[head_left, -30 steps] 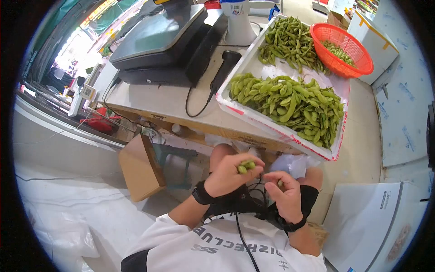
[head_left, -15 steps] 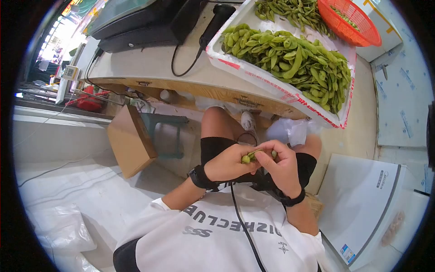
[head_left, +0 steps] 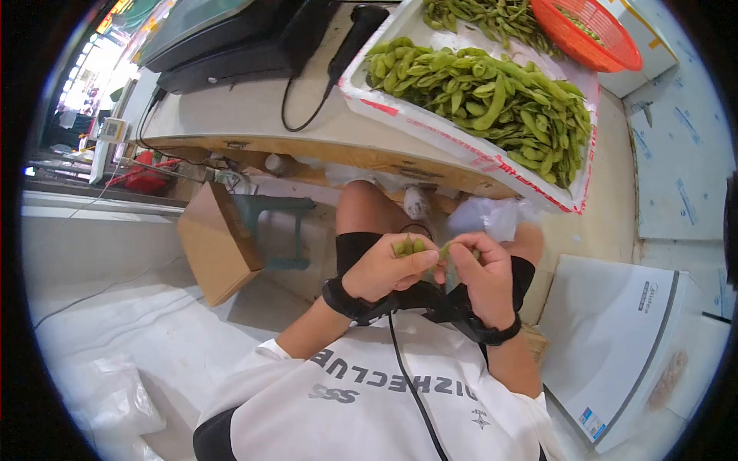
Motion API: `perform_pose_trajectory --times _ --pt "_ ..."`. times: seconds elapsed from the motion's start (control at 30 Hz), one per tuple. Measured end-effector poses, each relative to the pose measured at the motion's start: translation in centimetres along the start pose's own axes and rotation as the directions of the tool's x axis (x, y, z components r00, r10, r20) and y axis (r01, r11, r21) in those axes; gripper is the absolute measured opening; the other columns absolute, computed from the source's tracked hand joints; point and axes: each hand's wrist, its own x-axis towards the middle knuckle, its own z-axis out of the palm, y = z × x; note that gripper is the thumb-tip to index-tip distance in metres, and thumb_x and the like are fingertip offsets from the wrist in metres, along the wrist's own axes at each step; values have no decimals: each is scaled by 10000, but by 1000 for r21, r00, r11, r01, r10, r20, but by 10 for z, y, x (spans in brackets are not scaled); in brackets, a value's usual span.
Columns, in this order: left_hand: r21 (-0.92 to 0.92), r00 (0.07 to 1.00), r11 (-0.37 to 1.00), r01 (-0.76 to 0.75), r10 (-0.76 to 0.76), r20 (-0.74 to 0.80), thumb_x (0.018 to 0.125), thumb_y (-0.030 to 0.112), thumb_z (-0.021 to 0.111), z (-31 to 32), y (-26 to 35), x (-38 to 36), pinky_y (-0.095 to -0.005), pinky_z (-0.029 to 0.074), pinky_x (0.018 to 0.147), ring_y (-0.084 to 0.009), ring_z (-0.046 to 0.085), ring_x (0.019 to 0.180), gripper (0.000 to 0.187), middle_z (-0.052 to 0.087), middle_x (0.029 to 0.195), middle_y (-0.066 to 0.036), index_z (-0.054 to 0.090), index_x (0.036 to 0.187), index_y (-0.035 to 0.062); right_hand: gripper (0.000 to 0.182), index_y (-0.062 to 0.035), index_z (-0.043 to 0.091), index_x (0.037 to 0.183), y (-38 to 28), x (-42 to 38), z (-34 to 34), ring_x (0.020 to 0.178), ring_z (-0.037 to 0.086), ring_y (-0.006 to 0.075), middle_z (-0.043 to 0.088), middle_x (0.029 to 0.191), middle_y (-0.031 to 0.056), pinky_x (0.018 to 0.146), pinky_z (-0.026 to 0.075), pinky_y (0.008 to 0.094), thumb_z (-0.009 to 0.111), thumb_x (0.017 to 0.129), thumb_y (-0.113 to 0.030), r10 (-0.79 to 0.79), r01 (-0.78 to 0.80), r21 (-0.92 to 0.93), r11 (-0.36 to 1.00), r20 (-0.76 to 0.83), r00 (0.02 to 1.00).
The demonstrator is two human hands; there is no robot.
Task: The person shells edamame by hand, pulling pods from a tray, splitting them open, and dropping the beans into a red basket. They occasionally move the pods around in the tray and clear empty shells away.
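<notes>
Over my lap, my left hand (head_left: 388, 269) is closed around some green edamame pods (head_left: 409, 246), which show above its thumb and fingers. Thumb and fingertips of my right hand (head_left: 484, 278) pinch the end of a slim edamame pod (head_left: 445, 250) between the two hands. Both hands are close together, and the fingers hide part of what they hold. In front of me on the counter, a large heap of edamame pods (head_left: 492, 96) lies in a white foam box (head_left: 461, 144). An orange-red plastic basket (head_left: 615, 55) with small green pieces in it rests at the box's far right corner.
A black machine (head_left: 238, 54) and a black handheld scanner (head_left: 360, 38) with its cable sit on the counter (head_left: 231, 115). A cardboard box (head_left: 219, 246) and a green stool (head_left: 280, 203) stand at left. On the right is a white Midea appliance (head_left: 607, 330). A plastic bag (head_left: 492, 219) hangs near my knee.
My hands have drawn slightly apart, and a pod now shows between them. The pods in my left hand have turned upward. The whole view has shifted a little.
</notes>
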Motion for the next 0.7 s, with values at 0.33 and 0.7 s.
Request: perform_pose_trajectory --times 0.33,0.7 --pt "92 979 991 -96 110 -169 967 198 540 -6 -4 2 -152 257 384 -21 372 452 198 593 741 -56 603 951 12 152 -100 693 828 -97 -55 65 477 488 159 473 585 -4 403 369 313 705 678 -124 -750 918 -87 388 549 369" --pt "53 979 994 -92 100 -176 982 227 524 -12 -3 -10 -150 256 385 -16 337 441 234 596 746 -64 601 988 6 141 -68 615 754 -118 -48 80 499 485 136 483 619 2 394 360 265 677 718 -190 -825 972 -159 171 516 230"
